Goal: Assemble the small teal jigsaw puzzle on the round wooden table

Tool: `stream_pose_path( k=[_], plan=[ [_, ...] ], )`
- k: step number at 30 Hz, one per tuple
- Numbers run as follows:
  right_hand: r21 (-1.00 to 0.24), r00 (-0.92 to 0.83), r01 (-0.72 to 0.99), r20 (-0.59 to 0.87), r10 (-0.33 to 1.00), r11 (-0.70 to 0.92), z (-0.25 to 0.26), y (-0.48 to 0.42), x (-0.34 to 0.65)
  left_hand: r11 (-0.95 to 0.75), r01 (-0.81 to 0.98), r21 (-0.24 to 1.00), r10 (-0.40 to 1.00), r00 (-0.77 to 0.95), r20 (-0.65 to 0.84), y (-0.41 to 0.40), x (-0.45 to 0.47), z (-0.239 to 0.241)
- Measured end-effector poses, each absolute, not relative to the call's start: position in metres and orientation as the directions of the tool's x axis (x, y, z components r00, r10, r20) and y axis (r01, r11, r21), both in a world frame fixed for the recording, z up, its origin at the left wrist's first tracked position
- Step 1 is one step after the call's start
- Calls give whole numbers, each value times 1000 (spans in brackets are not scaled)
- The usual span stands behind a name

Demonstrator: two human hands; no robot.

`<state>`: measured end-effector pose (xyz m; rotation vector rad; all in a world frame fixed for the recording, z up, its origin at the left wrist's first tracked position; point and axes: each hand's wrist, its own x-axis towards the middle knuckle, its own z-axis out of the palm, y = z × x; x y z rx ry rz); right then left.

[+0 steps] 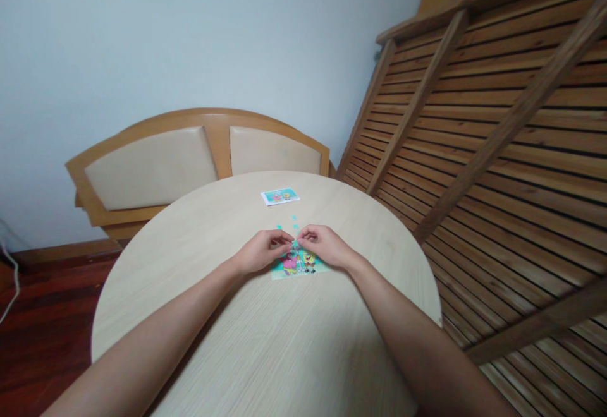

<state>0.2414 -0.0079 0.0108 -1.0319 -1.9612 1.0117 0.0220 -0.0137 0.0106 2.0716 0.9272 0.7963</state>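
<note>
A small cartoon jigsaw puzzle (pixel 300 264) with a turquoise background lies on the round pale wooden table (pixel 246 341). My left hand (pixel 262 251) and my right hand (pixel 325 245) rest at its far edge, fingers curled and fingertips nearly meeting over it. Both pinch at something small there that I cannot make out. A few loose turquoise puzzle pieces (pixel 289 222) lie just beyond the fingers. Farther back sits a printed reference card (pixel 279 196) with the same cartoon picture.
A wooden headboard with two beige padded panels (pixel 190 161) leans against the pale wall behind the table. A slatted wooden bed frame (pixel 497 139) stands tilted at the right. Dark red wooden floor (pixel 42 322) shows at the left.
</note>
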Motion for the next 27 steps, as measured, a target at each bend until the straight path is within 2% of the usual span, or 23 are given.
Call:
stream_pose_path(
  k=[4, 9, 13, 19, 22, 27],
  plan=[
    [-888, -423, 263, 245, 872, 377, 10, -11, 232, -440, 295, 848, 845, 457, 279, -11, 26, 8],
    [-907, -496, 176, 253, 831, 381, 6, -13, 231, -417, 230, 880, 867, 390, 309, -8, 26, 5],
    [-902, -476, 186, 264, 839, 390, 8, -13, 230, -411, 253, 876, 874, 382, 300, -9, 27, 7],
    [-917, -391, 237, 211, 896, 320, 10, -12, 226, -447, 300, 843, 860, 404, 312, -8, 26, 8],
    [-865, -443, 291, 258, 858, 410, 9, -12, 229, -472, 339, 814, 850, 418, 319, -5, 20, 9],
    [-682, -548, 442, 309, 777, 583, 9, -12, 237, -527, 454, 719, 801, 548, 240, -3, 2, 16]
  ],
)
